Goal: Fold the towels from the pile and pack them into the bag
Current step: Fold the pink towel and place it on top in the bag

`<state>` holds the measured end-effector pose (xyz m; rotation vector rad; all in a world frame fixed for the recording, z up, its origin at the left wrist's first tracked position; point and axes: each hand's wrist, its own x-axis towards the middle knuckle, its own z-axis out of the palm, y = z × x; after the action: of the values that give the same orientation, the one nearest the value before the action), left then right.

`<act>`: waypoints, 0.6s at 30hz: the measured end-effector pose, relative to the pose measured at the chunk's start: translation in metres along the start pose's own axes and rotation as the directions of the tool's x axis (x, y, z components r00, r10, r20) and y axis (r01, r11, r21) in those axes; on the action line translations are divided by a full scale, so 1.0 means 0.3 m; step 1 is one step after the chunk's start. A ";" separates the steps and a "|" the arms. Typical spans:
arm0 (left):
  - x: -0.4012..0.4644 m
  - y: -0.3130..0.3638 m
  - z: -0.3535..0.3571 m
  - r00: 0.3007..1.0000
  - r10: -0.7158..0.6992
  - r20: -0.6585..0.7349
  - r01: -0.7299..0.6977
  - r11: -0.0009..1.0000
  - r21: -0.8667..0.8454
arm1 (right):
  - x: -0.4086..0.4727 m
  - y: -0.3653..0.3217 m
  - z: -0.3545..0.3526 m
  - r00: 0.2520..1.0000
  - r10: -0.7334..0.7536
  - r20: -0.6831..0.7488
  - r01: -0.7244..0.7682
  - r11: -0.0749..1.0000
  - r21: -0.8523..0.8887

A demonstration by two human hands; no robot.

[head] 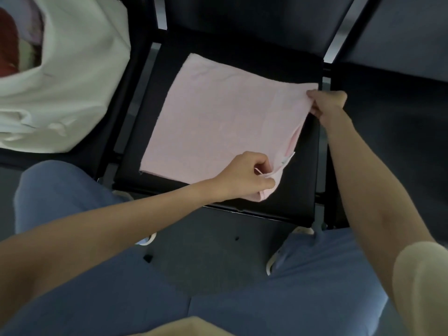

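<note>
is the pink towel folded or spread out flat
Folded at least once: the towel lies on the seat with doubled layers showing along its right edge, where both hands pinch its corners.

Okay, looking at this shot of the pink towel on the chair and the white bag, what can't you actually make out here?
Head view, the only one:
- White bag: cut off by the left edge; what lies inside is blurred, just red and pale patches.
- Pink towel: how many layers it has; the top layer hides the rest.
- Left hand, right hand: fingertips at each grip are tucked behind cloth.
- Towel pile: out of frame.
</note>
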<state>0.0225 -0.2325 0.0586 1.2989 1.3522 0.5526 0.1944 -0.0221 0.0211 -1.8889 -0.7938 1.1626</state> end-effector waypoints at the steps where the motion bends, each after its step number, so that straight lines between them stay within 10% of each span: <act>1: -0.003 0.002 0.000 0.999 -0.030 0.016 0.030 0.999 -0.034 | -0.002 -0.005 -0.011 0.999 -0.030 -0.026 0.030 1.000 0.000; 8: -0.070 0.005 -0.029 0.990 -0.062 0.127 0.089 0.972 -0.220 | -0.038 -0.056 0.020 0.952 -0.240 -0.187 0.241 0.970 -0.021; 18: -0.188 -0.165 -0.262 0.987 -0.162 -0.005 0.156 0.955 -0.253 | -0.174 -0.133 0.398 0.863 -0.503 -0.054 0.478 0.846 -0.236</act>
<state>-0.0796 -0.2695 0.0572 0.9705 1.3459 0.6097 0.0603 -0.0100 0.0432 -1.7483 -1.2911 0.6607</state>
